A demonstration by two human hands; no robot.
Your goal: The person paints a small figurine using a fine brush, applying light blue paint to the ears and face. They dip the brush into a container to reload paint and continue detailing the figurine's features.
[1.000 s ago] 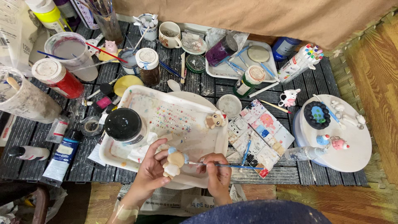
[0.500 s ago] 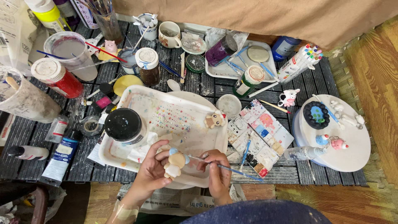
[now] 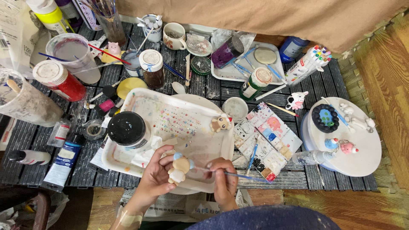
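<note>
The left hand [image 3: 155, 174] is pinching a small beige figurine [image 3: 179, 167] between thumb and fingers, holding it over the near edge of the white tray [image 3: 140, 100]. The right hand [image 3: 223, 181] is gripping a thin paintbrush [image 3: 230, 173] with fingers pressed together, its tip touching the figurine. Both hands are working at the tabletop's near edge, where the only open room lies; a black-lidded jar [image 3: 127, 128] is crowding the left side, and a paint palette [image 3: 266, 138] the right. Compared with a moment ago, the figurine is sitting slightly lower and the brush is angled flatter; the small bear figure [image 3: 220, 123] on the tray's far right corner is unmoved.
</note>
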